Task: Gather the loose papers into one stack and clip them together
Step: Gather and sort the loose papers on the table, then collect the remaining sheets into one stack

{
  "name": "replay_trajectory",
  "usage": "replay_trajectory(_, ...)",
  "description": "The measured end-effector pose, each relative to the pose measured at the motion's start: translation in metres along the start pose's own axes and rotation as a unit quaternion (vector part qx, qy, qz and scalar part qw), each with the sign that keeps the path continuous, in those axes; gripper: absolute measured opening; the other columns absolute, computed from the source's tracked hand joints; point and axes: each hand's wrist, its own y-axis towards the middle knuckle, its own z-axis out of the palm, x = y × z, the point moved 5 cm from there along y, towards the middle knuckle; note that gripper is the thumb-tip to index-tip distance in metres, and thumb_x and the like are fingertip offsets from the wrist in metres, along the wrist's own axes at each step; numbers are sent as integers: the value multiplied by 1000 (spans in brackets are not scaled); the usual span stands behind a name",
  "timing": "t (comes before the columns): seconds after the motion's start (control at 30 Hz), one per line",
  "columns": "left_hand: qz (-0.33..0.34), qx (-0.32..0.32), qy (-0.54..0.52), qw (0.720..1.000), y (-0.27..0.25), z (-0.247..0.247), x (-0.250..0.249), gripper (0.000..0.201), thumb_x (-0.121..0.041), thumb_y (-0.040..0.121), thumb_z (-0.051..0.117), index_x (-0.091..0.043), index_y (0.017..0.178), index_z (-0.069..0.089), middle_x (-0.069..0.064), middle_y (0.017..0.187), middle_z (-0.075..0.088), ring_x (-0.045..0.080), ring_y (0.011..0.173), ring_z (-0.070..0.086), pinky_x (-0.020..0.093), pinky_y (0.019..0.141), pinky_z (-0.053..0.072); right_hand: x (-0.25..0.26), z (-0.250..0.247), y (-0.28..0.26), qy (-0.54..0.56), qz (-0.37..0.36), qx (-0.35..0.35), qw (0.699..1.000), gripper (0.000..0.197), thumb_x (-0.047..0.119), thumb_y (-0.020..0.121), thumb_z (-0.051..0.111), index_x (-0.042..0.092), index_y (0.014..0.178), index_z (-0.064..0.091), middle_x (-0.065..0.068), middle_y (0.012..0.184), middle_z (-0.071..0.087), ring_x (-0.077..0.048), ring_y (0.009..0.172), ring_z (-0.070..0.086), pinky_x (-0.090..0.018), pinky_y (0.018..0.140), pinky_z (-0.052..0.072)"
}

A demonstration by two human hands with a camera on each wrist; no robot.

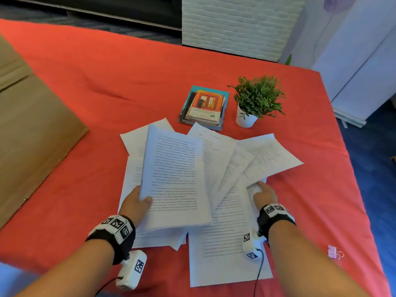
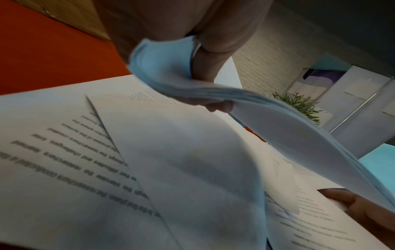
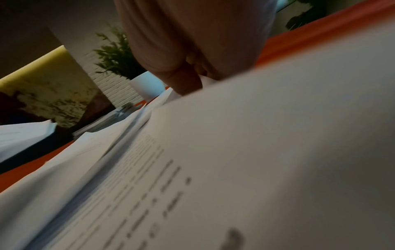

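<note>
Several printed white sheets lie fanned over the red tabletop (image 1: 85, 103). My left hand (image 1: 137, 202) grips a thick sheaf of papers (image 1: 175, 176) by its left edge, thumb on top, lifted above the sheets below; in the left wrist view the left hand (image 2: 205, 71) pinches the bent sheaf (image 2: 267, 118). My right hand (image 1: 264, 195) has its fingers under the near corner of the right-hand fanned sheets (image 1: 270, 157), resting over a long bottom sheet (image 1: 227, 243). The right wrist view shows the right hand (image 3: 188, 79) curled at the paper's edge (image 3: 256, 152). A pink binder clip (image 1: 335, 251) lies at the right.
A stack of books (image 1: 205, 106) and a potted green plant (image 1: 255, 99) stand beyond the papers. A brown cardboard box (image 1: 27, 129) fills the left side. The table's right edge drops to blue carpet (image 1: 375, 168). A white brick panel (image 1: 235, 24) stands behind.
</note>
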Motion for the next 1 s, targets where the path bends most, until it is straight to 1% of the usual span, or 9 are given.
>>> replay_trajectory(0.13, -3, -11, -5, 1000, 1, -1, 1, 37, -11, 92, 52, -13, 129, 49, 8, 121, 62, 29, 108, 58, 40, 97, 45, 9, 32, -11, -30, -33, 41, 998, 55, -1, 88, 39, 15, 140, 47, -15, 148, 42, -31, 136, 39, -35, 112, 30)
replay_trajectory(0.27, 9, -5, -4, 1000, -2, 8, -7, 37, -13, 92, 53, -11, 129, 48, 8, 117, 60, 30, 107, 57, 42, 98, 45, 22, 50, -24, -70, -100, 102, 987, 59, -3, 83, 44, 17, 138, 47, -7, 142, 47, -24, 127, 45, -32, 107, 35)
replay_trajectory(0.4, 39, 13, -21, 999, -5, 26, -29, 36, -15, 92, 54, -12, 127, 49, 6, 119, 61, 29, 108, 58, 41, 98, 45, 24, 27, -32, -59, -84, -38, 994, 48, 20, 87, 53, 30, 134, 49, 5, 151, 29, -24, 138, 30, -46, 114, 26)
replay_trajectory(0.53, 72, 15, -49, 996, -11, 57, -63, 34, -15, 93, 51, -13, 128, 48, 3, 116, 58, 24, 102, 56, 35, 91, 44, 10, 27, -44, 237, -46, 113, 964, 55, 42, 87, 57, 22, 137, 45, 7, 132, 51, -15, 123, 48, -39, 107, 39)
replay_trajectory(0.63, 92, 24, -71, 993, -22, 87, -88, 36, -14, 94, 48, -14, 130, 46, 3, 115, 56, 22, 99, 52, 32, 88, 42, 5, 19, -60, 353, -30, 175, 919, 35, 28, 92, 57, 13, 123, 56, -3, 109, 69, -20, 95, 63, -35, 74, 55)
replay_trajectory(0.77, 115, 107, -63, 986, -38, 133, -104, 33, -27, 94, 48, -24, 127, 46, 1, 123, 59, 22, 108, 57, 34, 91, 45, -18, -18, -54, 381, -19, 49, 923, 22, 3, 90, 55, 12, 108, 64, -12, 98, 72, -27, 85, 67, -38, 67, 57)
replay_trajectory(0.87, 134, 179, -60, 973, -52, 160, -114, 45, -34, 96, 44, -35, 140, 34, -10, 135, 50, 14, 123, 47, 27, 97, 37, -55, -59, -35, 322, -3, -78, 944, 15, 13, 77, 58, 19, 87, 67, -12, 94, 71, -33, 86, 67, -49, 75, 56)
replay_trajectory(0.93, 172, 160, 67, 970, -50, 167, -108, 60, -30, 95, 47, -35, 146, 15, -17, 143, 36, 9, 131, 34, 25, 104, 27, -85, -87, -24, 257, 16, -156, 954, 21, 22, 68, 57, 18, 86, 68, -10, 88, 70, -36, 88, 67, -55, 81, 55)
replay_trajectory(1.0, 155, 127, 235, 951, -39, 167, -89, 70, -35, 92, 51, -29, 149, 12, -4, 158, 14, 20, 145, 13, 45, 116, 17, -106, -115, -23, 195, 39, -223, 954, 40, 25, 68, 54, 9, 101, 70, -10, 86, 66, -33, 86, 65, -52, 82, 54)
